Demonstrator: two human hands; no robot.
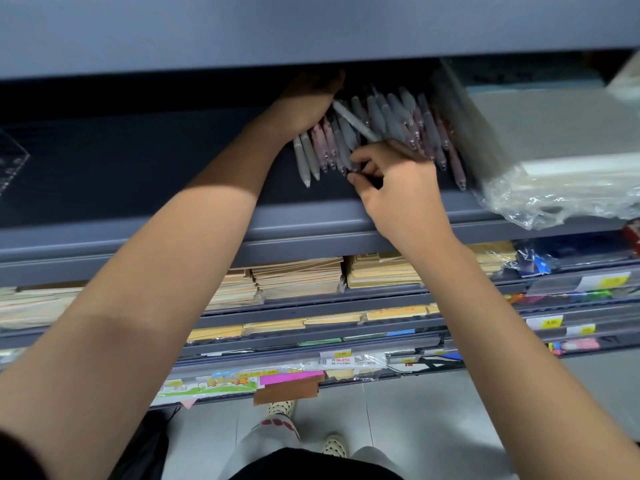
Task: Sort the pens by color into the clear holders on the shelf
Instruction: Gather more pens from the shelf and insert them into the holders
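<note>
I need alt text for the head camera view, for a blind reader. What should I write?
Two bare arms reach into a grey shelf of grey and pink pens: the right hand pinches pen tips in front, the left hand reaches behind them into shadow. Tan paper stacks lie on shelves below.

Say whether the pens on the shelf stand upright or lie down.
Lying down. The pens lie side by side on the shelf, tips toward its front edge; one pale pen lies crosswise on top.
</note>
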